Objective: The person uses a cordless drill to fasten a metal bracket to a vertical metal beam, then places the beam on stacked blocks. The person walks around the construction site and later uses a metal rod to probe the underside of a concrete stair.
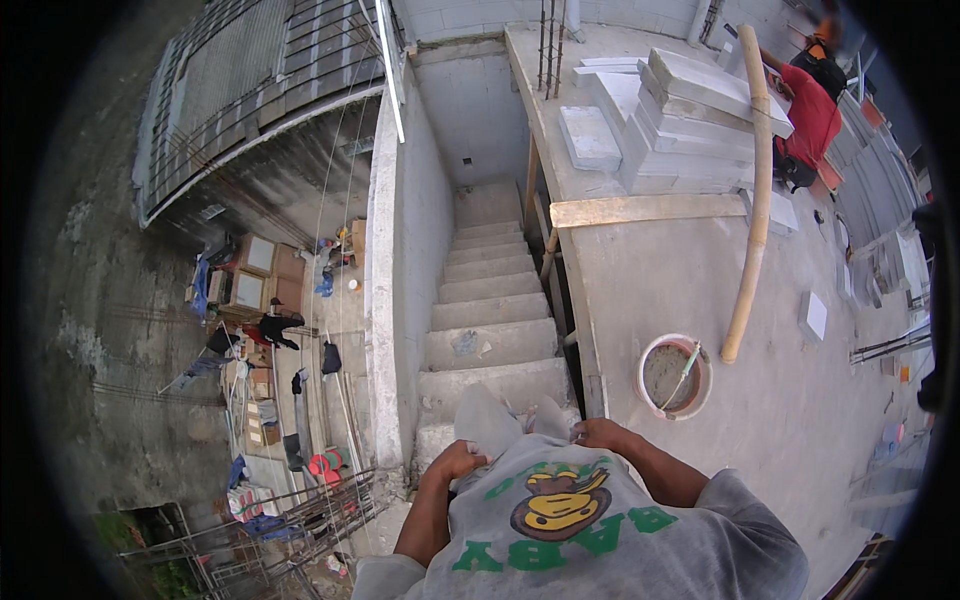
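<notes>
My left hand [459,461] is at the front of my left thigh, its fingers closed on the cloth of my grey trousers [488,424]. On the other side my right hand [604,436] also has its fingers curled in at the trousers, partly hidden by the cloth. My grey printed shirt [560,510] covers the waist between them. In front of my legs concrete stairs [490,340] run down to a lower landing. To the right of my right hand stands a bucket [650,372] of grey mortar, with a light-handled tool [684,376] leaning in it.
A bamboo pole [757,190] and a wooden plank [650,210] lie on the concrete floor [660,270] at the right. Beyond are stacked white blocks [690,140] and a person in red [812,115]. Left of the stairs, a wall [383,290] borders a drop to a cluttered yard.
</notes>
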`<state>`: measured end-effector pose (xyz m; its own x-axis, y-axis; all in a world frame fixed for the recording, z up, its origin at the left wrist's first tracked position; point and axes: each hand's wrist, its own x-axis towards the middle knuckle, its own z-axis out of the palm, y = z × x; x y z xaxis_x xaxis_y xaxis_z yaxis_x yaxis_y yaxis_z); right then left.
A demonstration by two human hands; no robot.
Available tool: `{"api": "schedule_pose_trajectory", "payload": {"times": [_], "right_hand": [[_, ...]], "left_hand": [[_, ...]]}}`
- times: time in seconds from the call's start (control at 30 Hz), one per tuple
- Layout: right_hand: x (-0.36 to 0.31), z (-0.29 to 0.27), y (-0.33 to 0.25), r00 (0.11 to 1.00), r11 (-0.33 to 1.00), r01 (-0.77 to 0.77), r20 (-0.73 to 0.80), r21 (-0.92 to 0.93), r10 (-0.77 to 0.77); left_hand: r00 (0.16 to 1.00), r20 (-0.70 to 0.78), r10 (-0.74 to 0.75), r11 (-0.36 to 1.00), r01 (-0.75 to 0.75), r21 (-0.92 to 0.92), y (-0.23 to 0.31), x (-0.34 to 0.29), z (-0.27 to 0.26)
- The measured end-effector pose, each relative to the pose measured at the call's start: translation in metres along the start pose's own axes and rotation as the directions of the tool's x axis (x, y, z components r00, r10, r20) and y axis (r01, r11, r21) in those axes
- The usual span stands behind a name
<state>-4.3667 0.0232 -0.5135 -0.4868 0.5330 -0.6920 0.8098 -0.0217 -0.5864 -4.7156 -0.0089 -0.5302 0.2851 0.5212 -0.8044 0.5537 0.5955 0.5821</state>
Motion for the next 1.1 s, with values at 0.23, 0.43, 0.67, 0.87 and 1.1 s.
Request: {"api": "schedule_pose_trajectory", "payload": {"times": [0.23,0.43,0.67,0.87,1.1], "right_hand": [[0.065,-0.02,0.024,0.998,0.997,0.039,-0.054,0.065,-0.035],[0.194,-0.027,0.048,0.993,0.998,0.022,-0.121,0.051,-0.016],[0.295,-0.043,0.017,0.991,0.974,0.117,0.082,-0.196,-0.102],[0.315,-0.057,0.018,0.963,0.981,0.114,0.258,-0.156,-0.071],[0.342,-0.05,0.056,0.912,0.975,0.199,0.383,-0.095,-0.149]], "left_hand": [[1.0,0.004,0.009,0.992,-0.009,0.126,-0.003,0.071,-0.041],[0.995,0.049,0.09,0.975,-0.098,0.198,-0.064,0.189,-0.083],[0.995,-0.093,-0.02,0.993,0.009,-0.119,-0.119,0.221,-0.134],[0.986,-0.079,-0.148,0.984,0.138,-0.113,-0.115,0.21,-0.125],[0.974,0.048,-0.223,0.972,0.226,-0.071,-0.092,0.222,-0.111]]}}
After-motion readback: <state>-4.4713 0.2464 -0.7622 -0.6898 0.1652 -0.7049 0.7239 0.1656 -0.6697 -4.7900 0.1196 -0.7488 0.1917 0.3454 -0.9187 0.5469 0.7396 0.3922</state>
